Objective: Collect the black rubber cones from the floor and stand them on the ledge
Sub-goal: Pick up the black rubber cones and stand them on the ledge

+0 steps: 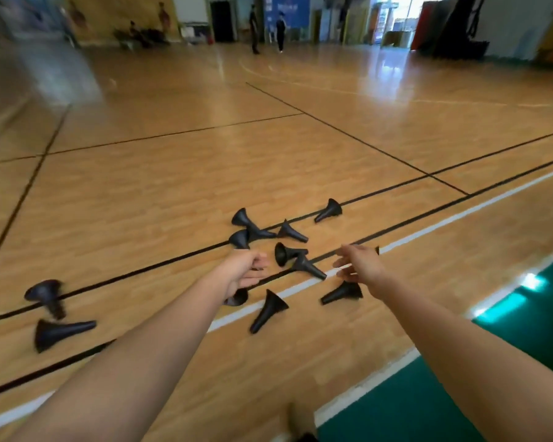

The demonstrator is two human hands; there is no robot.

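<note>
Head view: two bare arms reach out over a wooden gym floor (173, 193). The left hand (246, 271) and the right hand (361, 266) are relaxed and grip nothing. Black rubber cones (268, 311) lie toppled on the floor around both hands.

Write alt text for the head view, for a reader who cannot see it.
Two bare arms reach forward, left hand and right hand open and empty, toward about a dozen black rubber cones lying scattered on a wooden gym floor crossed by black and white lines. Two people stand far off near the back wall.
</note>
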